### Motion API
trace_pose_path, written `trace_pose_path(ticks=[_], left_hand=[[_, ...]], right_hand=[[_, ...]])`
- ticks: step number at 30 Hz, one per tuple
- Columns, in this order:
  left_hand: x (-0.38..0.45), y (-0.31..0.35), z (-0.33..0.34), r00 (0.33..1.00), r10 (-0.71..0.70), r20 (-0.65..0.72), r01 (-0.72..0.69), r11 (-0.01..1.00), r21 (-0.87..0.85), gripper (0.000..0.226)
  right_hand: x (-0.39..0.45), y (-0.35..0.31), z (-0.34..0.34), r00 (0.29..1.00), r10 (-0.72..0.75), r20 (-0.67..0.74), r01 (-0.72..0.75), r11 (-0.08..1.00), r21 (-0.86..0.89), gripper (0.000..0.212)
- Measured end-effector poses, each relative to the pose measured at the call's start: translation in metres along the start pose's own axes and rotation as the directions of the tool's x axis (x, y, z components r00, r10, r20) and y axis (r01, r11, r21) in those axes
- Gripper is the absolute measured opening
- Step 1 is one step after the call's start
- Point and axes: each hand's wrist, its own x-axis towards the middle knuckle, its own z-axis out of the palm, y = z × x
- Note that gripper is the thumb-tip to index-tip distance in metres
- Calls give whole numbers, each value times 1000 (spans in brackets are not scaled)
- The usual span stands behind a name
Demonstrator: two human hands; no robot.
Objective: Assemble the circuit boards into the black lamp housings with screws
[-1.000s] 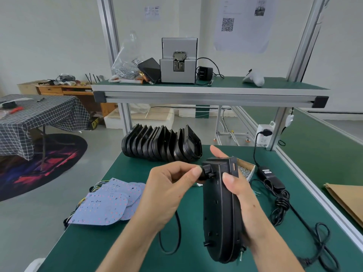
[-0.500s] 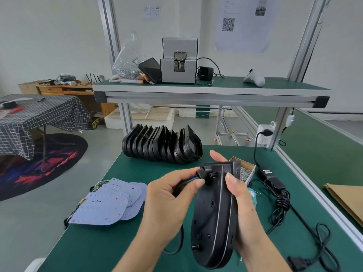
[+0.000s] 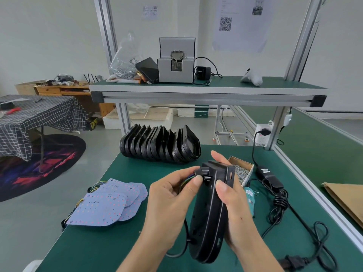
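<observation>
Green worktop [image 3: 121,244]: lamp housing [image 3: 211,216] now tilted, held by right hand [image 3: 233,211]; left hand [image 3: 172,195] grip pinched on cable gland [image 3: 202,172], wires being fed through.

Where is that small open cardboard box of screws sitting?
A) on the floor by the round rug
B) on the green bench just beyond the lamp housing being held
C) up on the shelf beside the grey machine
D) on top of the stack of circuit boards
B: the cardboard box of screws rests on the green bench, just behind the black lamp housing that the right hand grips.
</observation>
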Motion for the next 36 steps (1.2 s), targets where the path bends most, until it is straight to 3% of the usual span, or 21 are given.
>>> trace_pose_path(ticks=[3, 8, 10, 13, 24, 26, 30, 36], left_hand=[[1, 2, 0, 999, -1, -39, 1, 1000, -19, 26], [7, 5, -1, 1000, 1, -29, -2, 999, -52, 27], [6, 5, -1, 999, -3, -35, 2, 1000, -27, 35], [5, 7, -4, 1000, -13, -26, 13, 1000, 4, 26], [6, 25, -18, 982, 152, 109, -180, 932, 315, 25], [3, 22, -18, 987, 110, 115, -139, 949, 284, 25], [3, 13, -10, 999, 22, -39, -20, 998, 57, 28], [4, 15, -9, 996, 89, -12, -87, 991, 105, 18]], right_hand=[[-1, 1, 1, 1000, -18, -4, 18, 998, -56, 68], [-1, -2, 0, 996, -87, -7, 86, 989, -121, 82], [-3, -2, -2, 994, -112, 8, 111, 982, -152, 81], [-5, -3, -4, 992, -119, 47, 126, 978, -166, 77], [1, -8, 1, 986, -118, 116, 136, 977, -164, 71], [-1, -6, 1, 990, -104, 90, 115, 985, -130, 69], [0, -5, 5, 995, -90, 35, 94, 989, -115, 69], [-3, -8, 0, 997, -73, 40, 79, 982, -171, 76]])
